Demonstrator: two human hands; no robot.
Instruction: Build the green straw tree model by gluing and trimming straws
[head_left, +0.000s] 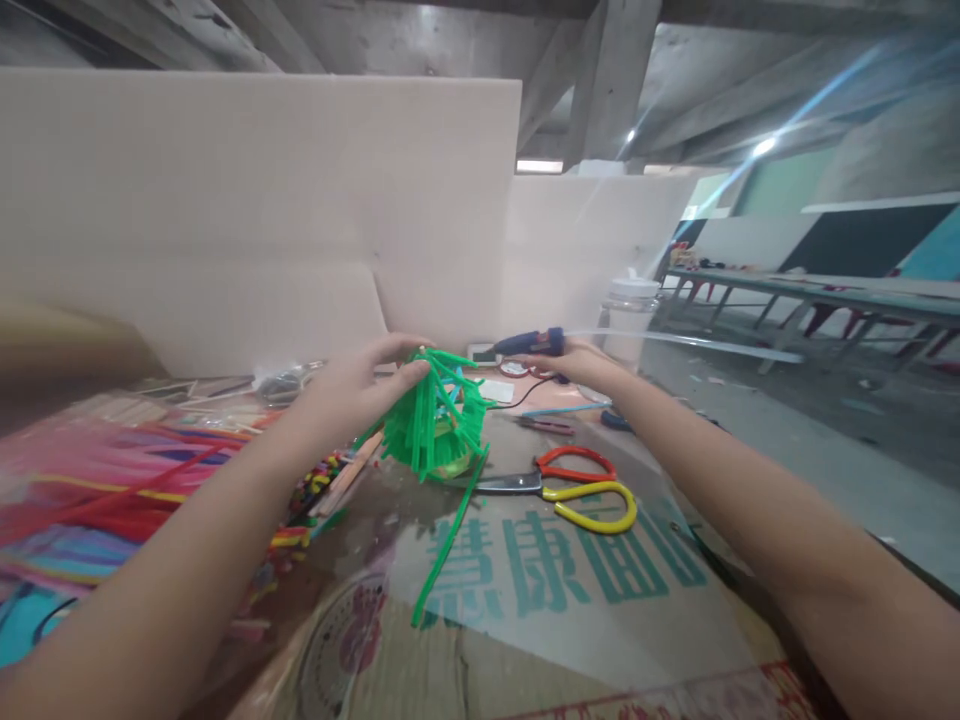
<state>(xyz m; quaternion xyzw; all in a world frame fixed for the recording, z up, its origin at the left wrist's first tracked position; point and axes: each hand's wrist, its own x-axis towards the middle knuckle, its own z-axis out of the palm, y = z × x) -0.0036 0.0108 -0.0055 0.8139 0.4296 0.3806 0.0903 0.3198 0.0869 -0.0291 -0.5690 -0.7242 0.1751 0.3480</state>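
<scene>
My left hand (386,375) has its thumb and fingers closed on the top of a green pipe-cleaner piece (424,420), a rounded cluster of many green stems standing on the table. In my right hand (574,360) is a dark blue glue gun (531,343), its nozzle pointing left toward the green piece without touching it. A long clear glue stick (697,345) sticks out from the gun's back end. Scissors (551,485) with one red and one yellow handle lie just in front, blades partly under a loose green pipe cleaner (450,545).
Piles of coloured pipe cleaners (127,490) spread across the left side. White boards (300,180) stand behind the work area. A lidded clear bottle (631,310) is at the back right. Small pink-handled tweezers (546,425) lie beyond the scissors. Printed sheeting (570,620) covers the table front.
</scene>
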